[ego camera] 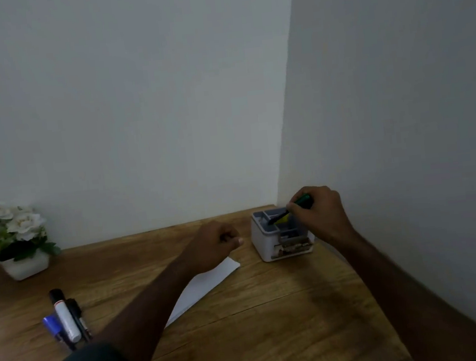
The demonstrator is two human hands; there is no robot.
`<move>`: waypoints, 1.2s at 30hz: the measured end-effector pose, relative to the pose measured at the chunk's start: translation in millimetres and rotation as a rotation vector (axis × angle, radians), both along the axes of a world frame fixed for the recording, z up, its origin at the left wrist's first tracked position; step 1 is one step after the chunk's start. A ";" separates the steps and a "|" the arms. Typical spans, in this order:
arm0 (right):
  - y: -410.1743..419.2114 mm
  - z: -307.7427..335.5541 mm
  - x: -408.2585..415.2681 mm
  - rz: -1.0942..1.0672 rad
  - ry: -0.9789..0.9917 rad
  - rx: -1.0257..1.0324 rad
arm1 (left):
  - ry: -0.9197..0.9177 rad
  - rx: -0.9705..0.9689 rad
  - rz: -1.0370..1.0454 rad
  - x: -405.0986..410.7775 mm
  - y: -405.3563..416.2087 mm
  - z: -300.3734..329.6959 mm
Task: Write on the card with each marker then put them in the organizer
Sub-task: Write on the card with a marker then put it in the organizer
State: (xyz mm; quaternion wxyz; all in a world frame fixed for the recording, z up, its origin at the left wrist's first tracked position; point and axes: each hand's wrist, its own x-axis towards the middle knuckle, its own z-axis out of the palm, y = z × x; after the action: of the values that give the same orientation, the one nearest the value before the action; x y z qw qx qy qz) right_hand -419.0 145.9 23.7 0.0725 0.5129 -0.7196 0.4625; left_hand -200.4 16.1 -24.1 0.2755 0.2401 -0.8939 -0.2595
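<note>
Where the wooden surface meets the corner of 2 pale walls, the following items are seen.

Organizer: white body, grey compartments on top, standing at the far right of the surface, near the corner. A yellow item sits in one top compartment. The lower front opening holds small contents too blurred to identify.

Green marker: pinched in the curled fingers of the right hand, tilted, its dark tip pointing down and left over the top compartments. Whether the tip touches the organizer cannot be told.

Left hand: clenched into a loose fist, grasping nothing, raised between the card and the organizer, clear of both.

Card: white, flat on the surface, mid-table, partly covered by the left forearm; one corner points toward the organizer. No writing can be made out on it.

Markers, group of 3: lying side by side at the near left of the surface, well apart from the organizer. 1 has a white barrel with a black cap, 1 a blue cap, 1 is dark.

Flowers: white blooms with green leaves in a white pot, far left, against the wall.
</note>
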 end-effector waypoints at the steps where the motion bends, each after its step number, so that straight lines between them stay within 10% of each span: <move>1: -1.1 -0.7 -1.4 0.010 0.013 0.021 | -0.008 0.003 -0.006 -3.1 0.0 -0.3; 11: -23.8 -12.9 6.1 0.091 0.126 0.382 | -0.096 -0.044 0.018 -1.6 1.0 0.0; 18: -22.6 -13.8 34.3 0.050 0.134 0.093 | -0.060 0.000 0.024 32.3 -6.4 3.6; 36: -87.1 -74.3 305.9 0.622 0.144 0.383 | -0.111 0.028 0.480 270.3 -20.6 -21.7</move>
State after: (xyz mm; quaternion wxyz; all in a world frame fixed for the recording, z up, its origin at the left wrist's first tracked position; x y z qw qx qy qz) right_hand -113.1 58.8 -50.6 -0.1185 0.7425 -0.5959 0.2821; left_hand 69.9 -4.5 -45.8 0.2765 0.4631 -0.8214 -0.1856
